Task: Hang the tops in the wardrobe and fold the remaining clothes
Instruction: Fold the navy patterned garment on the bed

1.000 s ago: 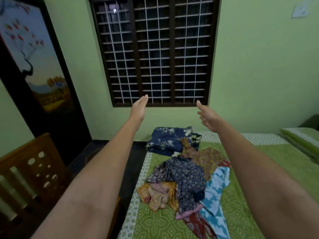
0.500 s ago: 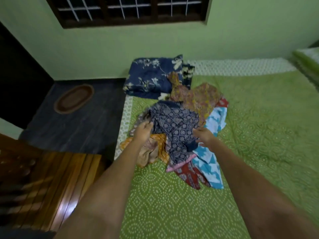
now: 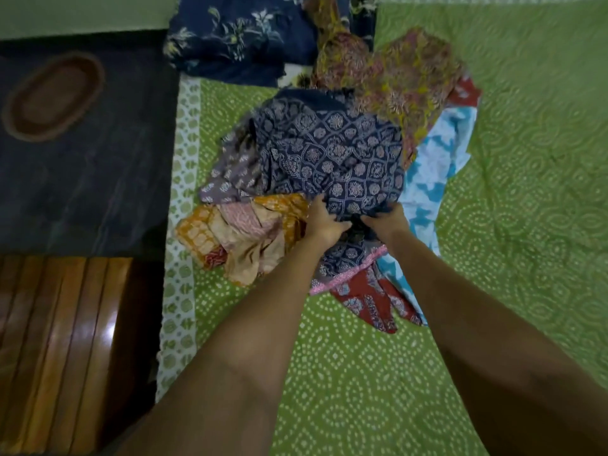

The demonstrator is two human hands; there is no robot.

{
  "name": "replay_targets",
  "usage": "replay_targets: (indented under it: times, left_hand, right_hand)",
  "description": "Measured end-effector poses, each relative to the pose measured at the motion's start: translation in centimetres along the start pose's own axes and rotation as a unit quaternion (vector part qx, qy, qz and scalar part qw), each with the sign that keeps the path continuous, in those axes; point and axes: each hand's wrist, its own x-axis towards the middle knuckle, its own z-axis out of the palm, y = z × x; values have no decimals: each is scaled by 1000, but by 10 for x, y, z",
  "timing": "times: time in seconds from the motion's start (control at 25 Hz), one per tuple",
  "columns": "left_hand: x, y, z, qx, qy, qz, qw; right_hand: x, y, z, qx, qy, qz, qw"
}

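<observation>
so both hands dropped from mid-air, and now the left hand (image 3: 324, 222) and right hand (image 3: 383, 222) have their grip bunched on the navy printed top (image 3: 329, 153), heaped near the bed's (image 3: 526, 225) left edge, so sorting's just starting.

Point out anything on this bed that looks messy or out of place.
The clothes pile lies jumbled on the green bedspread, garments crumpled and overlapping, none folded. The left hand and right hand grip the navy printed garment on top. Nothing looks torn or spilled.
</observation>
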Motion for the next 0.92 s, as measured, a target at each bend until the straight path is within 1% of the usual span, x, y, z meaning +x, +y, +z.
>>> replay_targets:
  times: [0.04, 0.08, 0.12, 0.16, 0.2, 0.24, 0.28, 0.32, 0.36, 0.4, 0.44, 0.48, 0.52, 0.56, 0.6, 0.64, 0.68, 0.72, 0.76, 0.84, 0.88, 0.92]
  left_hand:
    - [5, -2, 4, -2, 23, 7, 1000]
    - [5, -3, 7, 32, 51, 25, 998]
    - [3, -6, 7, 96, 83, 51, 991]
    - [-3, -7, 6, 181, 108, 86, 974]
    - [-12, -7, 3, 267, 117, 118, 949]
    - [-24, -7, -1, 336, 97, 150, 925]
    - [-36, -5, -6, 376, 48, 164, 911]
    - [-48, -3, -12, 374, -19, 163, 913]
    - [-61, 1, -18, 348, -87, 142, 923]
    - [-75, 9, -25, 326, -140, 122, 927]
    - [-90, 18, -34, 317, -179, 102, 926]
    - [-108, 31, -44, 319, -203, 95, 921]
    - [-126, 44, -55, 325, -210, 93, 918]
    - [-149, 60, -68, 326, -193, 95, 921]
    - [-171, 77, -83, 322, -151, 108, 928]
    - [-192, 93, -98, 324, -90, 131, 932]
    - [-216, 110, -115, 332, -16, 167, 928]
    - [-240, 130, -131, 347, 58, 206, 913]
    - [-262, 149, -146, 359, 129, 228, 895]
    - [-315, 192, -169, 350, 266, 236, 866]
    - [-345, 213, -179, 318, 333, 242, 854]
    - [-373, 231, -187, 275, 392, 247, 842]
  right_hand:
    - [5, 3, 1, 3, 5, 7, 1000]
    - [4, 5, 1, -1, 7, 9, 1000]
    - [0, 9, -1, -17, 3, 7, 1000]
    - [-8, 13, -3, -53, 1, -3, 999]
    - [-16, 16, -6, -95, 5, -28, 995]
    - [-26, 16, -10, -133, 10, -70, 989]
    - [-39, 11, -16, -173, 6, -124, 977]
    - [-50, 6, -21, -249, -4, -185, 951]
    - [-61, -2, -25, -350, -21, -241, 905]
    - [-74, -10, -30, -451, -42, -283, 845]
    - [-88, -18, -33, -533, -63, -304, 787]
    - [-108, -27, -38, -589, -75, -310, 743]
    - [-127, -35, -44, -622, -80, -302, 718]
    - [-149, -46, -51, -620, -83, -288, 725]
    - [-174, -59, -59, -590, -90, -278, 753]
    - [-201, -74, -67, -532, -98, -280, 793]
    - [-231, -94, -77, -466, -96, -306, 824]
    - [-261, -119, -87, -430, -80, -344, 831]
    - [-288, -144, -97, -411, -55, -393, 820]
    - [-346, -194, -111, -391, 1, -473, 790]
    - [-378, -218, -117, -355, 14, -499, 791]
    - [-407, -240, -122, -299, 8, -514, 804]
